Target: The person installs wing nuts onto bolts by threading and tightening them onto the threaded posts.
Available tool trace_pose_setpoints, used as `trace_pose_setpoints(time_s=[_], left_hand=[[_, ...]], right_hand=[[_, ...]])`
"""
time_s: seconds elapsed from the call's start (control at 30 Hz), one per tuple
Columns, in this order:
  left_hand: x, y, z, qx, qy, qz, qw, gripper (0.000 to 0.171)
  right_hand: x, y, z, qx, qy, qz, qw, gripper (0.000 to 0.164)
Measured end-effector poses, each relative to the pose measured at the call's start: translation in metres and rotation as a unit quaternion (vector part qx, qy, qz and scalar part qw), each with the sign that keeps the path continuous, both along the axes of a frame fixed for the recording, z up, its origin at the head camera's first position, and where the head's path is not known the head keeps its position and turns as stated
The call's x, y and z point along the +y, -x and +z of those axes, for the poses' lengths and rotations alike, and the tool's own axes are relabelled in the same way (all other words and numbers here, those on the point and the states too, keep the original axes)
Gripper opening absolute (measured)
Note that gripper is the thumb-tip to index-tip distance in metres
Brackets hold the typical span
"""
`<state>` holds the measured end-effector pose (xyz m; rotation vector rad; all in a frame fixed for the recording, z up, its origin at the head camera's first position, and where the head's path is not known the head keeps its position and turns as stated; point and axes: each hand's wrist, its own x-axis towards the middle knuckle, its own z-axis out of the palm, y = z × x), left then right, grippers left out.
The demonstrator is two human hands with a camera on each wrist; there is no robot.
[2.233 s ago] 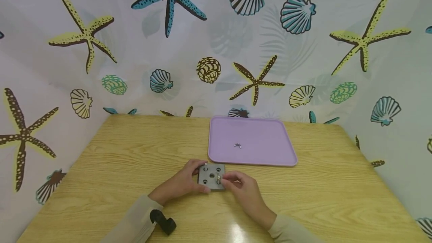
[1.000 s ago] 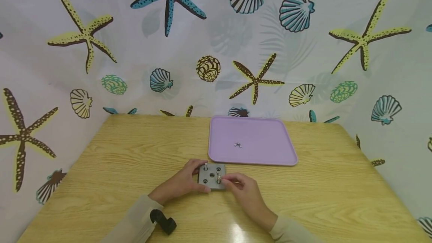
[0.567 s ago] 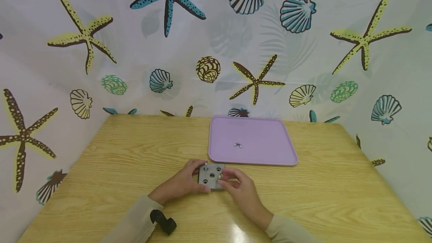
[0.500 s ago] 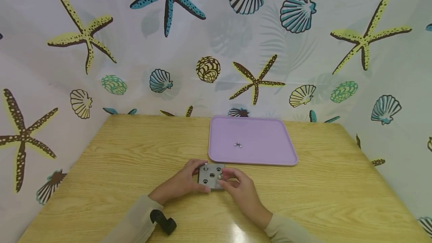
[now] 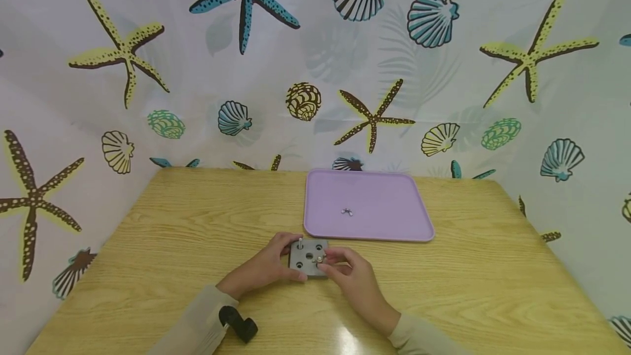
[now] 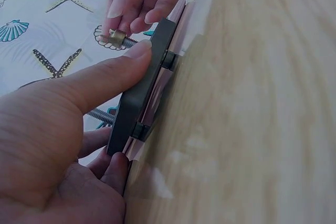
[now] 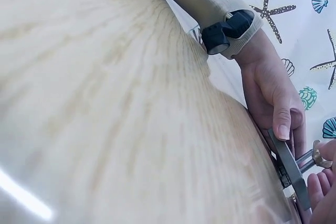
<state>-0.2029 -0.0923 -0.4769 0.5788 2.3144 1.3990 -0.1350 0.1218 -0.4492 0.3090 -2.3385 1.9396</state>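
My left hand (image 5: 268,264) grips the left side of a square grey metal plate (image 5: 307,272), its thumb along the near edge. A bare threaded bolt (image 5: 300,244) stands up from the plate's far left corner. On a second bolt (image 6: 129,42), at the near right corner, sits a brass-coloured wing nut (image 7: 316,156). The thumb and fingertips of my right hand (image 5: 357,284) pinch this nut, partly hiding it. In the left wrist view the nut is near the bolt's upper end, apart from the plate. Dark bolt heads (image 6: 168,60) show under the plate.
A lilac tray (image 5: 394,218) lies just behind the plate, with another wing nut (image 5: 347,212) on it. The wooden table (image 5: 197,207) reaches back to a curtain (image 5: 276,70) printed with shells and starfish. A black wrist mount (image 5: 238,324) sits on the left sleeve.
The fingers of my right hand have shifted slightly around the wing nut, and its wings point another way. My left hand and the plate stay in place.
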Motion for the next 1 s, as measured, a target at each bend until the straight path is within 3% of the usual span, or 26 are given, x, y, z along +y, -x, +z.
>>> trace_pose_setpoints(time_s=[0.3,0.63,0.83,1.0], left_hand=[[-0.001,0.0,0.0,0.002,0.005,-0.001,1.0,0.093],[-0.004,0.0,-0.001,-0.001,0.002,-0.004,1.0,0.094],[-0.004,-0.001,-0.001,-0.003,-0.004,-0.005,1.0,0.092],[-0.004,-0.002,-0.001,0.0,-0.006,-0.007,1.0,0.092]], right_hand=[[0.007,0.007,-0.027,-0.003,-0.006,-0.007,1.0,0.016],[0.004,0.007,-0.029,0.008,0.004,-0.006,1.0,0.019],[-0.001,0.009,-0.031,0.026,-0.004,-0.006,1.0,0.028],[-0.005,0.011,-0.03,0.016,-0.009,-0.004,1.0,0.035]])
